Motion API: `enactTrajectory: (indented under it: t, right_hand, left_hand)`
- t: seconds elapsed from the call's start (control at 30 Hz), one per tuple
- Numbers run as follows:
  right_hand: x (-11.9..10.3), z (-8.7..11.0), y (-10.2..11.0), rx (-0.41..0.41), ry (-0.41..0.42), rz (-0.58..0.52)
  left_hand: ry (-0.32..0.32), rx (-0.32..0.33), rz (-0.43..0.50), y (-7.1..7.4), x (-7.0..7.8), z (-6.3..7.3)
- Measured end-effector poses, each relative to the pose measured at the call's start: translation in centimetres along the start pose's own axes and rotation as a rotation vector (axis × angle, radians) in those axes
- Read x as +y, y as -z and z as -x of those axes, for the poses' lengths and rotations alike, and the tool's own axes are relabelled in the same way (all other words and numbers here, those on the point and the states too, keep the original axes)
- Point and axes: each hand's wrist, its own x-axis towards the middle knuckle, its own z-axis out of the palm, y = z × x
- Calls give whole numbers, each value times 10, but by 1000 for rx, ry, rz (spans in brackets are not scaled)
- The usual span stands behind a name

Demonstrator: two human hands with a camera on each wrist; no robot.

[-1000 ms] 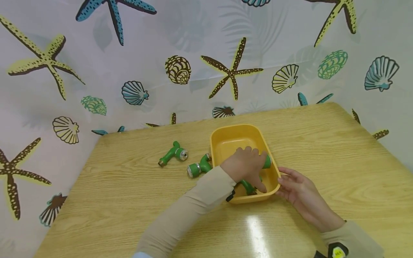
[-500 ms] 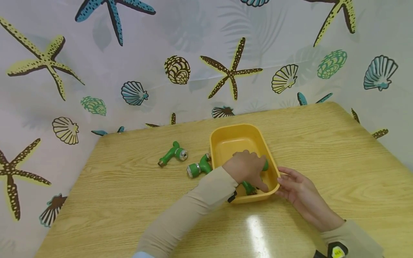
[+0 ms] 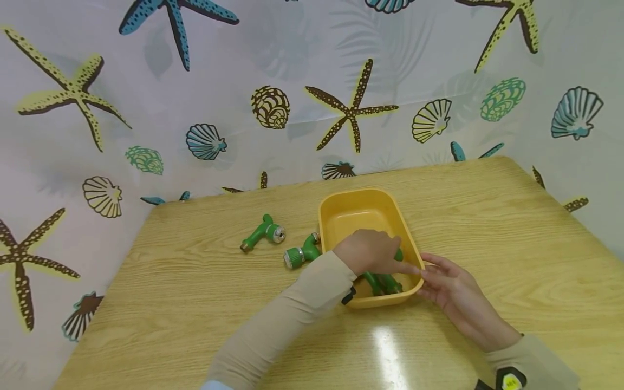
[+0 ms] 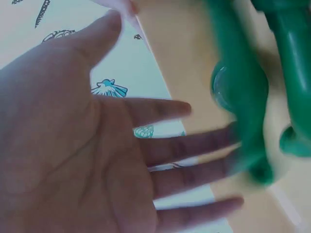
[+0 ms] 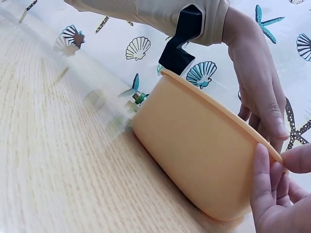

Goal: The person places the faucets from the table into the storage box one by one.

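My left hand (image 3: 368, 252) is over the front half of a yellow plastic tub (image 3: 335, 216), palm down. In the left wrist view its fingers are spread and nearly straight, and a motion-blurred green tap (image 4: 248, 87) overlaps the fingertips. Alongside lies a second green tap (image 4: 295, 73). Head view shows the lower ends of both taps (image 3: 390, 283) inside the tub, the rest hidden by the hand. My right hand (image 3: 455, 292) pinches the tub's near right rim, thumb on top and fingers against the outer wall (image 5: 194, 145).
Two more green taps lie left of the tub on the wooden table (image 3: 195, 292): one tap (image 3: 302, 253) close against its wall, another tap (image 3: 263, 233) farther left. A curtain (image 3: 292, 54) printed with shells and starfish hangs behind the table.
The left fingers have loosened from the green tap, which now lies lower in the tub beside the other. The left thumb has swung out toward the right rim. The right hand stays put.
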Motion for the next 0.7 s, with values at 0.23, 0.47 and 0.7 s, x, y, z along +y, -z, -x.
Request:
enactTrajectory:
  t: [0.23, 0.47, 0.7]
  right_hand:
    - [-3, -1, -1, 20, -20, 26]
    - [-4, -1, -1, 27, -31, 37]
    - [0, -1, 0, 9, -7, 7]
  left_hand:
    - [-51, 18, -60, -1, -7, 0]
    - [-51, 37, -67, -2, -11, 3]
    - [-93, 107, -102, -3, -11, 11]
